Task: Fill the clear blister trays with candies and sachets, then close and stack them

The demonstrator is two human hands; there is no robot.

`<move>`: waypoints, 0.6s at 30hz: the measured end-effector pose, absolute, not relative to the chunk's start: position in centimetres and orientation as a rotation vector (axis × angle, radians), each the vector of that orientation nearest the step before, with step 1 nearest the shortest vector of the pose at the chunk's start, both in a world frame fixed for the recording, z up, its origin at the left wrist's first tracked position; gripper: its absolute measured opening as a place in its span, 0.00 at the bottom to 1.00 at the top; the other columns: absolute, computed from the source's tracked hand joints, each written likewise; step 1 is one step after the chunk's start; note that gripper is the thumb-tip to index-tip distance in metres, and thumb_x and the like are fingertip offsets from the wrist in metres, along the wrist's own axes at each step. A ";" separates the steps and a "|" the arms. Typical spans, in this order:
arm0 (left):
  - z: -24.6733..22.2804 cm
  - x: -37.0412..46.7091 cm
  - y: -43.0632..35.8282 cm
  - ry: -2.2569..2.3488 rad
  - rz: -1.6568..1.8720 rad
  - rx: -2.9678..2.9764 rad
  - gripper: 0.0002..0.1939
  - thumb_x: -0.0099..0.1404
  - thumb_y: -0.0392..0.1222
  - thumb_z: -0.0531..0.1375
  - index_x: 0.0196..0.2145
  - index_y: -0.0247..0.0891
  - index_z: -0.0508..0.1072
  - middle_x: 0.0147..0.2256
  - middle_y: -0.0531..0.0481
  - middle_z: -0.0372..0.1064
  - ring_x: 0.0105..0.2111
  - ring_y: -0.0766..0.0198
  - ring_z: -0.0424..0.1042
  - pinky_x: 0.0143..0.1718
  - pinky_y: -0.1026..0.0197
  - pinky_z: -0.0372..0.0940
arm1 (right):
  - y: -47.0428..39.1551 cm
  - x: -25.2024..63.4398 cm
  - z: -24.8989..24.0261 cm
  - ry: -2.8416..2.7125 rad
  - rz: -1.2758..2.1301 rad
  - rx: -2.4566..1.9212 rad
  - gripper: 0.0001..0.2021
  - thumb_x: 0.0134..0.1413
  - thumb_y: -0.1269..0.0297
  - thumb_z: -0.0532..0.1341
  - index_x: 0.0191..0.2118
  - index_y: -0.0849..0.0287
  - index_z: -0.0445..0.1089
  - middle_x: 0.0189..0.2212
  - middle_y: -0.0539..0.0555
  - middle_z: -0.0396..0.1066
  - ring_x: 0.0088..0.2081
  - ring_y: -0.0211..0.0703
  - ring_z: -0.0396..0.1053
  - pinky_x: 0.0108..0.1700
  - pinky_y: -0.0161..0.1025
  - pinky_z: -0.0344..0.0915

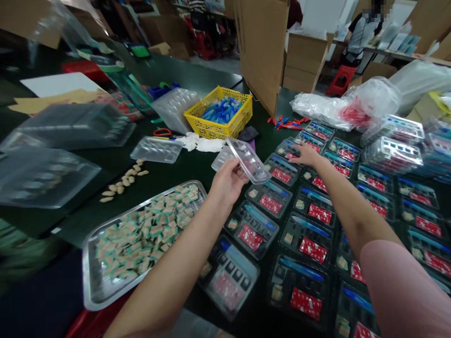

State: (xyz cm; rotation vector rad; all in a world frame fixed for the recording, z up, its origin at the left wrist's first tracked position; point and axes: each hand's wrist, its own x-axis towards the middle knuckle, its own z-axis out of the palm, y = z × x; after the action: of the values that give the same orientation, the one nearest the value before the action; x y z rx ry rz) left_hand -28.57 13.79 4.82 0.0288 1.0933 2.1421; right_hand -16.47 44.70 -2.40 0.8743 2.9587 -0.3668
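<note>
Okay, left hand [228,180] pinches a clear shell [252,163] by its edge, right of the metal tray [92,293]; right hand [306,155], fingers spread, over filled packs [281,175] farther right of it. Grip rim only; keep touch light.

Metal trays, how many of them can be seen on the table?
1. The metal tray, heaped with small beige-and-green pieces, lies left of the left hand, partly behind the left forearm. Others may be hidden.

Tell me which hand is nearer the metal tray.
Left. The left hand is just right of the metal tray; the right hand is farther right, at a clear pack.
</note>
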 end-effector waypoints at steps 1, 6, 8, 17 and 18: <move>4.8 -28.6 14.0 1.093 2.140 0.031 0.10 0.51 0.37 0.67 0.30 0.37 0.69 0.27 0.54 0.72 0.28 0.65 0.74 0.35 0.59 0.73 | 44.9 -16.5 -2.5 2.964 -0.362 0.845 0.43 0.51 0.40 0.65 0.68 0.56 0.57 0.69 0.68 0.48 0.67 0.70 0.51 0.65 0.61 0.51; 4.6 -28.4 14.9 1.075 2.140 0.023 0.09 0.52 0.37 0.67 0.29 0.37 0.69 0.26 0.55 0.72 0.27 0.67 0.74 0.34 0.62 0.72 | 45.0 -16.5 -2.3 2.963 -0.339 0.730 0.43 0.52 0.39 0.64 0.69 0.53 0.57 0.71 0.65 0.43 0.69 0.73 0.45 0.67 0.65 0.47; 4.5 -28.4 14.9 1.069 2.147 0.018 0.09 0.52 0.37 0.67 0.29 0.37 0.69 0.25 0.56 0.71 0.27 0.67 0.74 0.33 0.63 0.72 | 44.8 -16.6 -2.3 2.934 -0.340 0.715 0.40 0.54 0.40 0.63 0.68 0.52 0.58 0.71 0.64 0.42 0.69 0.74 0.44 0.66 0.67 0.46; 4.6 -28.7 13.7 1.099 2.222 0.036 0.08 0.54 0.37 0.67 0.28 0.38 0.69 0.26 0.54 0.71 0.27 0.66 0.73 0.31 0.65 0.71 | 42.4 -14.8 0.6 3.067 -0.829 0.940 0.33 0.58 0.50 0.64 0.65 0.59 0.63 0.70 0.65 0.49 0.71 0.66 0.41 0.67 0.67 0.44; 4.8 -28.6 13.2 1.111 2.249 0.045 0.09 0.55 0.38 0.67 0.28 0.38 0.69 0.25 0.54 0.70 0.27 0.66 0.74 0.32 0.65 0.70 | 41.6 -14.6 1.4 3.098 -1.120 0.956 0.30 0.60 0.52 0.63 0.64 0.61 0.63 0.69 0.66 0.51 0.70 0.62 0.45 0.67 0.63 0.47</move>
State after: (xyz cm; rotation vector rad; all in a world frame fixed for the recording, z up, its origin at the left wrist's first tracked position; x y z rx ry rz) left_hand -28.63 13.20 4.75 0.0454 1.1111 2.2492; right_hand -14.58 41.59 1.39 0.9564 3.0982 -1.1197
